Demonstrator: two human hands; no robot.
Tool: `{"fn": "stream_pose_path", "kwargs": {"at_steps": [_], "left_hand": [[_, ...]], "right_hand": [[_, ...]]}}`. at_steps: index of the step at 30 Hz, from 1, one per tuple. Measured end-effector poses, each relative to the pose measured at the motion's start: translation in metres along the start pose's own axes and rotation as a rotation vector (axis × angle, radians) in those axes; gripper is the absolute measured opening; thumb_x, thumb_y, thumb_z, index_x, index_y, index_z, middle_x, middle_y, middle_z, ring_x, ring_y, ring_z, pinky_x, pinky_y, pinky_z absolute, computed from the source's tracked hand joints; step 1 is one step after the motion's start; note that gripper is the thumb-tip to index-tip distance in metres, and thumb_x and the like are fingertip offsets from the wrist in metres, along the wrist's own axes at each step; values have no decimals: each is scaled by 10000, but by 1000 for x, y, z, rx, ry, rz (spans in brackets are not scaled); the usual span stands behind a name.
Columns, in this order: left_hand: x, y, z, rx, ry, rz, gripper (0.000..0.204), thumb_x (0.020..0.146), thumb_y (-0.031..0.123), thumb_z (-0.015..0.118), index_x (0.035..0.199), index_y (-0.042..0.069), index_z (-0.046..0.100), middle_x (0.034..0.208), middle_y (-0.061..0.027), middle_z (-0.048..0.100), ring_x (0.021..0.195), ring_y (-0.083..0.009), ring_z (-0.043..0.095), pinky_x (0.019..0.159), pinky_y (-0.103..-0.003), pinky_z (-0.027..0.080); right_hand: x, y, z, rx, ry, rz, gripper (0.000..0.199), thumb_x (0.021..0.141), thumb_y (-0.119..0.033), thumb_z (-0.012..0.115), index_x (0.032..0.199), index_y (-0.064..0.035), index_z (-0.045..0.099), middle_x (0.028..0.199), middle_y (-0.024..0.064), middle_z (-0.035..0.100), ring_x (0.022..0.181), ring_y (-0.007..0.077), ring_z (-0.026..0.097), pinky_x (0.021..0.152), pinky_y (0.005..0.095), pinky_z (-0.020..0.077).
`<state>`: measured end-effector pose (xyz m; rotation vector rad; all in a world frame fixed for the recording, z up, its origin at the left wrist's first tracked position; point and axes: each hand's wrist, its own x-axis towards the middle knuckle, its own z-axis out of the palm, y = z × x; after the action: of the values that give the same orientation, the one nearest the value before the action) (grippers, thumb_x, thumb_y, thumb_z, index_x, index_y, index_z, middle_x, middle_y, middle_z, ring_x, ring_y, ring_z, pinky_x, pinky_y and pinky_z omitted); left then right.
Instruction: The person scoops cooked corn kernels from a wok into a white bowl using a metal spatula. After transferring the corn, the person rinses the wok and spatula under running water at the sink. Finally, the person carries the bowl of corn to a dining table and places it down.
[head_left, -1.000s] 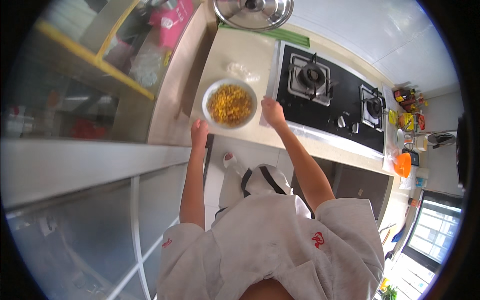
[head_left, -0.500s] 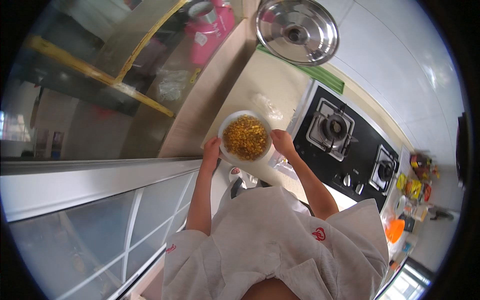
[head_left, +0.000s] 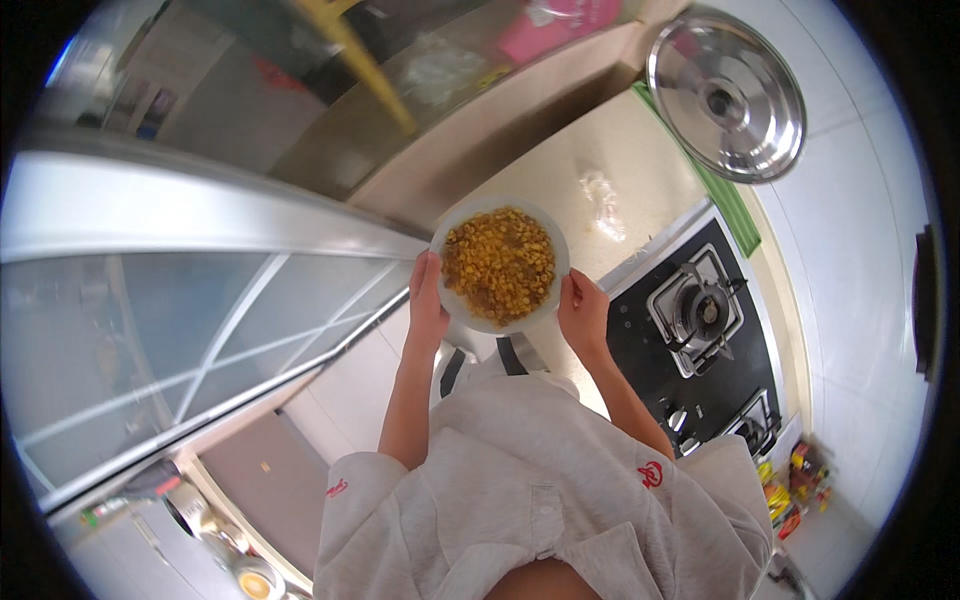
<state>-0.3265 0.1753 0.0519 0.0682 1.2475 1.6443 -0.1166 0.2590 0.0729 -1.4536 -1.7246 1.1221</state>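
Between my two hands is a white plate [head_left: 553,228] heaped with small yellow-brown pieces of food [head_left: 499,262], which look like corn kernels. My left hand [head_left: 427,298] grips the plate's left rim, its fingers partly hidden under the edge. On the opposite side my right hand [head_left: 583,310] pinches the right rim. The plate is held level in front of my body, over the near end of the beige counter [head_left: 560,160]. A crumpled clear plastic bag [head_left: 602,205] lies on the counter beyond it.
To the right is a black gas stove [head_left: 640,350] with metal burner grates. A large steel lid [head_left: 725,95] stands against the wall, by a green strip [head_left: 735,215]. A sliding glass door [head_left: 200,340] runs along the left. Packets [head_left: 790,480] sit past the stove.
My body and view have turned left, so the stove and lid sit farther right. The plate has come along in both hands and looks closer. More floor and a cabinet show at lower left.
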Motion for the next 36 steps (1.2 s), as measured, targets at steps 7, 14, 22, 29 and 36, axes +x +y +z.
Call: {"fn": "stream_pose_path", "kwargs": {"at_steps": [7,14,22,29,36], "left_hand": [[-95,13,-79,-190,90,146,422,958,408,443,1261,114,427,1217,-55,492,1147,-184,470,937,-345,423],[-243,23,-175,-619,228,355,527,950,426,399,1350,83,374,1312,-116,450,1194,-271,457,983,-414,402],[-382,-3,-319,-950,510,558,541,913,390,461,1315,32,418,1292,-122,486,1170,-279,476,976,-416,396],[-466,12,-391,-1056,621,825,536,897,371,509,1301,27,437,1283,-123,504,1168,-281,478,995,-417,382],[-497,47,-482,-1099,733,974,553,931,412,465,1331,32,422,1329,-134,479,1199,-294,470,1019,-447,376]], "right_hand": [[-57,-42,43,15,-138,-247,179,883,-79,537,963,62,614,731,191,624,608,249,613,563,321,468],[-176,-76,132,57,-510,-364,186,889,-96,549,962,63,614,717,160,631,613,196,616,579,293,474],[-327,-121,242,25,-927,-522,227,919,-137,554,1008,56,633,767,82,662,681,77,589,620,224,464],[-418,-166,323,145,-1334,-413,250,929,-122,553,1067,82,595,909,79,658,810,80,604,717,212,482],[-486,-211,425,298,-1517,-337,219,919,-100,559,1018,91,600,881,94,658,789,85,613,673,237,498]]}}
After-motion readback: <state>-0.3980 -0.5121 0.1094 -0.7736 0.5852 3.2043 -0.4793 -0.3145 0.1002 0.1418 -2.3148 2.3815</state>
